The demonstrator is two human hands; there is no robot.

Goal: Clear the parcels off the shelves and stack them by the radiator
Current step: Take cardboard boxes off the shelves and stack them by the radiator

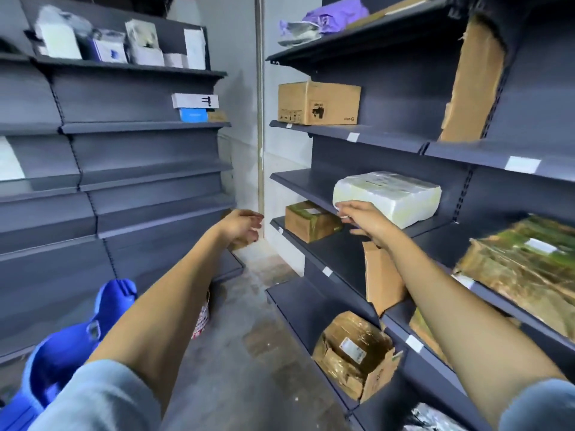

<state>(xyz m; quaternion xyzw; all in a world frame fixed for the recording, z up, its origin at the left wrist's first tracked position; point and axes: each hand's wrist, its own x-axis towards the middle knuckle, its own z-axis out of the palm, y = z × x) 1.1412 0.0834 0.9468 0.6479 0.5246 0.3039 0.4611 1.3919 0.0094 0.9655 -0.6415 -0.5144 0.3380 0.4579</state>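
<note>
Left shelving (130, 157): dark grey metal, stepped tiers, slotted uprights between bays. Right shelving (373, 141): same make, deeper shelves, white label tags (353, 137) on the front edges. Back wall (236, 88): pale grey-white, visible in the gap between the two units. Pipe (259, 104): pale, vertical, running down the wall near the corner (its foot is hidden behind the lower shelves). Floor (249, 331): grey concrete, worn, with brownish patches and scuffs; narrow aisle between the units. Light: even, cool, no strong shadows (source not in view). Blue fabric object (71, 343): lower left, on the floor beside the left unit; kind cannot be told.
</note>
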